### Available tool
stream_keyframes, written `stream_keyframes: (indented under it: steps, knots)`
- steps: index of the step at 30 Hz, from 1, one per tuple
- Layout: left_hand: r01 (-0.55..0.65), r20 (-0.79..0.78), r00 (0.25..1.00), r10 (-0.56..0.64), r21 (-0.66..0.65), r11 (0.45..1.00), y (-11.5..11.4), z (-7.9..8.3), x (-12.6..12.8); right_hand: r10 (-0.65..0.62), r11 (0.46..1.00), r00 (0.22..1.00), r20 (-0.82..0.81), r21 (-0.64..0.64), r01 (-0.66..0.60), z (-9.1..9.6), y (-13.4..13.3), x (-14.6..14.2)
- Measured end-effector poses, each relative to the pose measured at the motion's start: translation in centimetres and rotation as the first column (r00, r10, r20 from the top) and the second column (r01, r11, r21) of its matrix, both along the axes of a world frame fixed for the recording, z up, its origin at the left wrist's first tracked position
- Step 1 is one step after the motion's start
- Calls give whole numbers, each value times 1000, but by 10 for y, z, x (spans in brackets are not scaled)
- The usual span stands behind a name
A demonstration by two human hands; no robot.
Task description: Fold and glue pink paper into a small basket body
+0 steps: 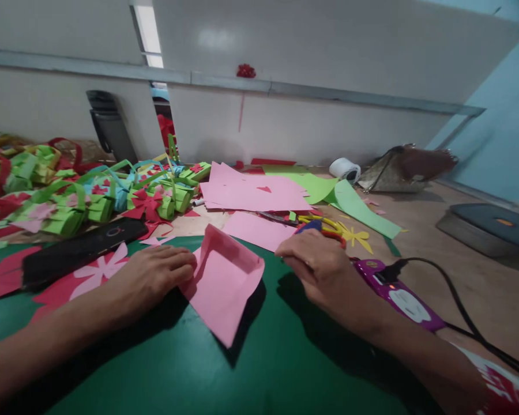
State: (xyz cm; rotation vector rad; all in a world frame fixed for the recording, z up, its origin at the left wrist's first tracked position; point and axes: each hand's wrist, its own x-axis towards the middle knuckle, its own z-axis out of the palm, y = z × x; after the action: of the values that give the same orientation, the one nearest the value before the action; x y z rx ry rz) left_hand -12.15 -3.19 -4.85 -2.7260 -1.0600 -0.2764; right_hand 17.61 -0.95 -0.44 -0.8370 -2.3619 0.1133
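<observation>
A pink folded paper (225,282), partly shaped like an open box with raised walls at its far end, stands on the green mat (177,369). My left hand (164,271) is closed on its left edge, the fingertips partly hidden. To the right of the paper and apart from it, my right hand (320,262) hovers over the mat with its fingers curled together. Whatever they may hold is hidden. Just behind that hand lie yellow-handled scissors (328,225) and a blue-and-red handle, partly covered.
Several green paper baskets (64,207) crowd the left, by a black phone (84,248) and paper flowers. Pink sheets (255,190) lie at the back. A purple power strip (398,294) with a black cable and a lidded container (488,230) are on the right.
</observation>
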Motion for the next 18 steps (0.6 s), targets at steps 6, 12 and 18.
stream_keyframes:
  steps: [6, 12, 18]
  knots:
    - [-28, -22, 999, 32, 167, 986, -13, 19, 3, 214, 971, 965, 151, -142, -193, -17, -9, -10]
    - [63, 122, 990, -67, 37, 997, -46, 32, 34, 311, 946, 948, 73, -117, -302, -21, -18, -16]
    - [105, 210, 974, -82, -99, 990, -47, 1, 36, 401, 915, 914, 65, -61, -398, -29, -20, -20]
